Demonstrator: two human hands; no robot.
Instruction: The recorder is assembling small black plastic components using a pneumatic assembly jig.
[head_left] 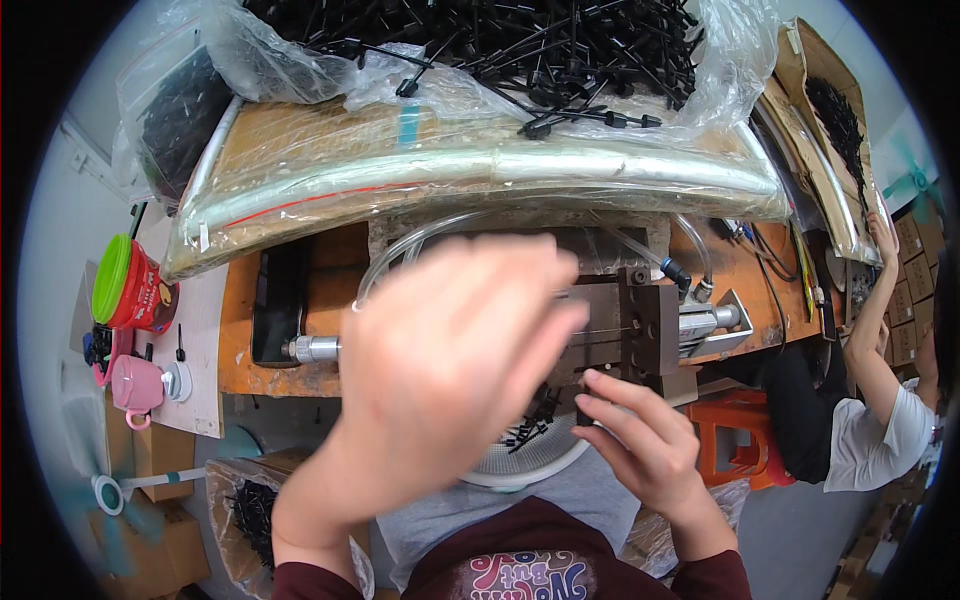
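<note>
My left hand (440, 345) is raised over the middle of the bench, smeared by motion. Its fingers point right, and what they hold, if anything, cannot be made out. Just right of it stands a dark metal fixture (655, 330) with a pneumatic cylinder (708, 322) at its right end. Below the fixture, my right hand (645, 440) is closed, thumb and fingertips pinching a small black plastic part (583, 408). Under both hands a white basket (520, 475) on my lap holds several black pieces (535, 425); my left hand hides part of it.
A plastic-covered shelf (480, 180) piled with black stemmed parts (520, 50) spans the far side. Air tubes (410, 245) cross the orange bench (240, 350). A red tub (150, 295) and pink cup (137, 383) stand left. A co-worker (880, 420) sits right, beside an orange stool (725, 440).
</note>
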